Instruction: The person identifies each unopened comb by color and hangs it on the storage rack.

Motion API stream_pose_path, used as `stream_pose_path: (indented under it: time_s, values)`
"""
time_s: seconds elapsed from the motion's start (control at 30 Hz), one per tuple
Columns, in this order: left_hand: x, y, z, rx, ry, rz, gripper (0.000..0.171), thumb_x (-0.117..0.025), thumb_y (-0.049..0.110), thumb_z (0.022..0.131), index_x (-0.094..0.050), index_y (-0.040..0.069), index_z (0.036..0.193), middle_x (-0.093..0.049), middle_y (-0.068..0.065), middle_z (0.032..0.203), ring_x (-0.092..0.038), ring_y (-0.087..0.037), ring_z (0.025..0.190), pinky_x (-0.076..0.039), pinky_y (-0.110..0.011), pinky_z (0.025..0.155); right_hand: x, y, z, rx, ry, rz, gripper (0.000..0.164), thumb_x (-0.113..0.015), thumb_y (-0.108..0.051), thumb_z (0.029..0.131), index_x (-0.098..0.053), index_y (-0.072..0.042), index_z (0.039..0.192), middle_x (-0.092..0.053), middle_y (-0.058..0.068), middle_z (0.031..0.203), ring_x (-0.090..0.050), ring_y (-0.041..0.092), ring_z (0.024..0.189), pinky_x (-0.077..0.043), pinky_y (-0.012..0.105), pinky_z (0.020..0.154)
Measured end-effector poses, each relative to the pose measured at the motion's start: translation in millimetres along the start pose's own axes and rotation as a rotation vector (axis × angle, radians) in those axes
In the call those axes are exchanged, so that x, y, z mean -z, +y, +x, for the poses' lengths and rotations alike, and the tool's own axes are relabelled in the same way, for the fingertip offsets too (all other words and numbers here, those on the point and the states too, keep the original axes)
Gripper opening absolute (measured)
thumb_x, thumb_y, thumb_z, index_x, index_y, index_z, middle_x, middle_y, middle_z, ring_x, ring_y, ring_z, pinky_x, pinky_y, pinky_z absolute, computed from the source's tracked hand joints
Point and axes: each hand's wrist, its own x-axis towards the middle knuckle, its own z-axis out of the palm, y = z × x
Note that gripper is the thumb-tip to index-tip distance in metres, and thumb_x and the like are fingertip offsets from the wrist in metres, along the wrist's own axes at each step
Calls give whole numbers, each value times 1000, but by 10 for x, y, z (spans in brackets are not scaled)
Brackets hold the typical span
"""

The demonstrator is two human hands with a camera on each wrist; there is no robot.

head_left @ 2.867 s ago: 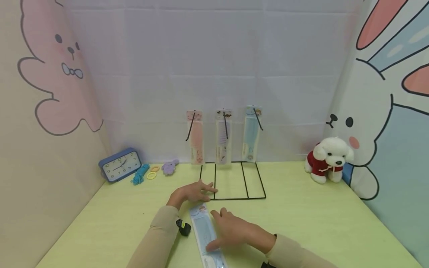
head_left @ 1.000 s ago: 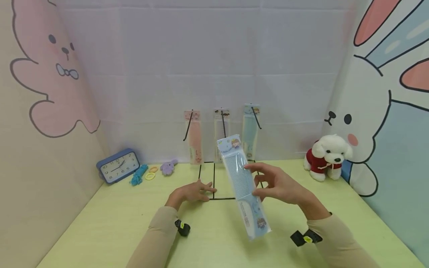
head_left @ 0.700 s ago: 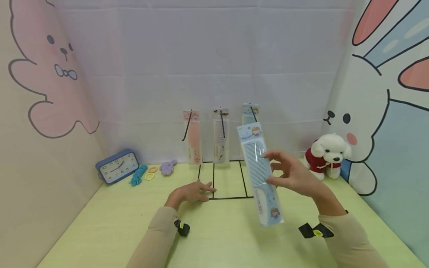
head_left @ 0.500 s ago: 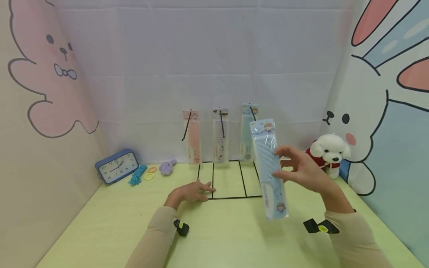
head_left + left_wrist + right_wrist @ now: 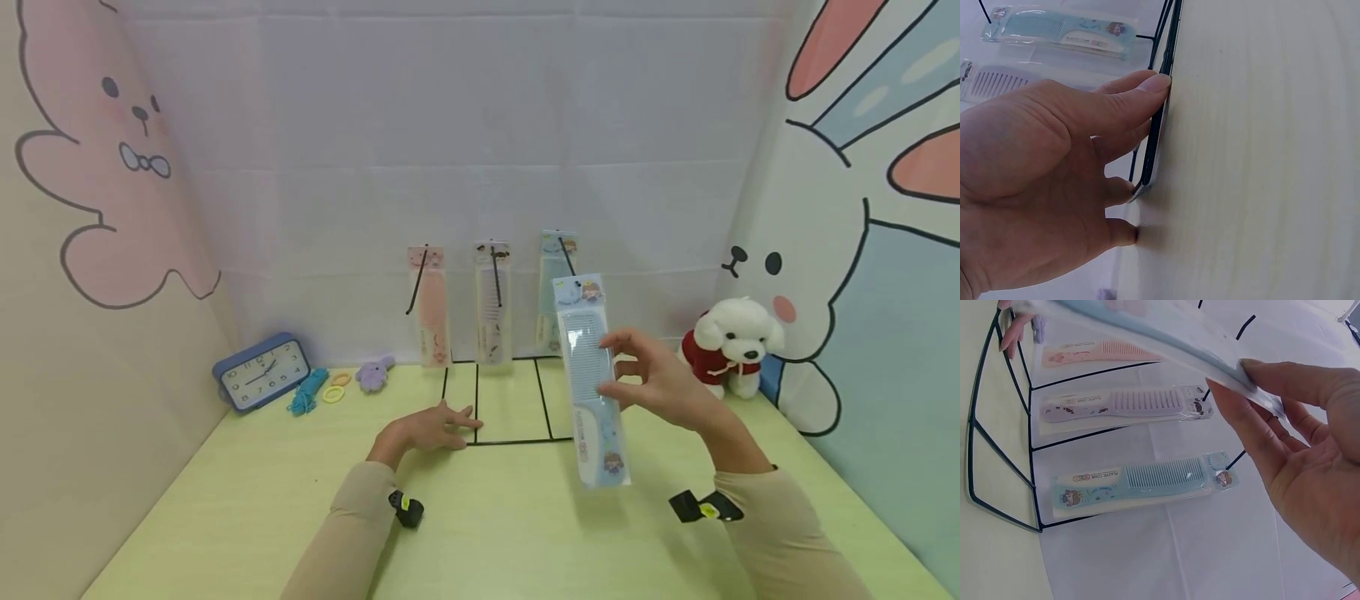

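Observation:
My right hand (image 5: pixel 663 383) holds up a light blue comb in a clear package (image 5: pixel 588 358), pinched at its right edge between thumb and fingers. The package hangs nearly upright above the table, its top printed with a cartoon figure. Behind it, a second blue packaged comb (image 5: pixel 1163 475) hangs on a hook of the black wire rack (image 5: pixel 517 442). Lilac (image 5: pixel 492 325) and pink (image 5: pixel 432 308) packaged combs hang on the other hooks. My left hand (image 5: pixel 427 427) rests on the rack's base at the front left, fingers spread. In the left wrist view, its thumb lies on the black wire.
At the left stand a blue clock (image 5: pixel 262 373), a blue cord bundle (image 5: pixel 307 392), small rings (image 5: pixel 333 394) and a purple plush toy (image 5: pixel 372 375). A white toy dog (image 5: pixel 731 346) in red sits at the right. White cloth (image 5: pixel 337 208) hangs behind the rack.
The blue packaged comb lay on the table first; my right hand has lifted it toward the right hook, then shifted it slightly left. My left hand stays on the rack base.

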Motion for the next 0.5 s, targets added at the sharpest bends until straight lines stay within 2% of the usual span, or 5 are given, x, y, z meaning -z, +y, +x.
stream_pose_path:
  time_s: [0.13, 0.23, 0.4, 0.5]
  values:
    - [4, -6, 0, -3, -7, 1, 45, -63, 14, 98, -58, 18, 143, -25, -7, 163, 7, -45, 149, -6, -63, 116, -81, 3, 41, -37, 101, -45, 53, -71, -2, 92, -47, 1, 139, -52, 22, 122, -63, 37, 94, -60, 35, 67]
    - [8, -13, 0, -3, -8, 4, 45, -64, 14, 98, -58, 18, 143, -25, -6, 163, 7, -45, 149, -6, -63, 116, -169, 3, 96, -88, 219, -86, 52, -70, -9, 94, -52, 0, 142, -58, 23, 121, -64, 34, 95, -59, 29, 70]
    - [13, -19, 6, -3, -6, 2, 45, -64, 15, 98, -59, 19, 142, -26, -6, 163, 7, -45, 149, -5, -64, 116, -310, 26, 227, -217, 425, -29, 38, -72, -18, 95, -67, 3, 126, -68, 22, 111, -66, 21, 85, -57, 24, 72]
    - [7, -26, 13, -5, -5, -6, 44, -64, 15, 98, -59, 19, 142, -26, -6, 162, 8, -44, 149, -4, -64, 116, -359, 57, 312, -239, 492, 34, 34, -73, -19, 94, -71, 5, 119, -69, 21, 111, -66, 14, 82, -58, 24, 72]
